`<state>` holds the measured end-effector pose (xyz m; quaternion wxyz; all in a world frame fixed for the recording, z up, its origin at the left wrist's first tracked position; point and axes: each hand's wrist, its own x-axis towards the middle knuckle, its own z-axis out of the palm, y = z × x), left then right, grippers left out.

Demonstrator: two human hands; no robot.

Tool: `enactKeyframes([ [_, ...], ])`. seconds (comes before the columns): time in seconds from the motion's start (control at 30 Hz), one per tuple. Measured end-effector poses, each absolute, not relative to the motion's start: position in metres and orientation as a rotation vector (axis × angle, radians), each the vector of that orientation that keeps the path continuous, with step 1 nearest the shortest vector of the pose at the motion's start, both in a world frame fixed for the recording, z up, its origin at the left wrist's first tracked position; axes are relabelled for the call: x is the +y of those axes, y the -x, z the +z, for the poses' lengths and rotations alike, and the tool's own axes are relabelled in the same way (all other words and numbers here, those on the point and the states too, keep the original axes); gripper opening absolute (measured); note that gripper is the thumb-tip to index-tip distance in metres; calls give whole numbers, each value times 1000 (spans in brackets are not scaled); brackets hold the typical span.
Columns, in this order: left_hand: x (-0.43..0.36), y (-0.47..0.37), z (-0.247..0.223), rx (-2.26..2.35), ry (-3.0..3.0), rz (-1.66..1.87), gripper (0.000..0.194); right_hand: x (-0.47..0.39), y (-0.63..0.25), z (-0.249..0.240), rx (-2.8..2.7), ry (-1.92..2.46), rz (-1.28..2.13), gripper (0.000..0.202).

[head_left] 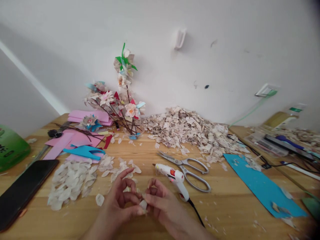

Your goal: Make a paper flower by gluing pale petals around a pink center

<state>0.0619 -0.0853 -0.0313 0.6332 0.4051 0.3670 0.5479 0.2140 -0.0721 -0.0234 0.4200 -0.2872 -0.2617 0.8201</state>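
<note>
Between my fingertips, low in the middle of the view, is a small whitish petal-like piece. My left hand pinches it from the left with thumb and fingers. From the other side my right hand grips it too, thumb against the curled fingers. The piece is partly covered by the fingers. Just right of my right hand lies a white glue gun with a red light showing and a black cord. Beyond it rest metal scissors, blades pointing left. Several loose pale petals lie to the left of my hands.
Handmade flowers on twigs stand in a clear cup against the wall. A large heap of dry flakes fills the back. Blue sheet lies right; black phone, pink sheets and green container are left.
</note>
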Motion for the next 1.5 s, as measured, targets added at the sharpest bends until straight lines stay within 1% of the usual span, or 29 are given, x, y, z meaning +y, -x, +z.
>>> enactKeyframes([
  [0.17,-87,-64,-29,839,-902,1261,76,-73,-212,-24,-678,739,2063,36],
  [0.3,-90,-67,-25,891,-879,1301,69,-73,-212,-24,-704,726,2081,36],
  [0.37,-89,-67,-25,887,-874,1303,69,-73,-212,-24,-710,729,2073,34],
  [0.63,-85,-62,-32,913,-926,1213,66,-72,-214,-24,-648,775,2031,39],
  [0.87,-84,-61,-30,855,-952,1185,71,-72,-215,-27,-637,729,2054,38],
  [1.1,-88,-65,-28,903,-927,1289,68,-73,-214,-29,-646,727,2084,40],
  [1.33,-87,-62,-29,973,-936,1233,69,-71,-216,-26,-702,762,2089,39],
  [1.5,-87,-62,-25,988,-904,1203,71,-70,-218,-23,-754,793,2091,41],
])
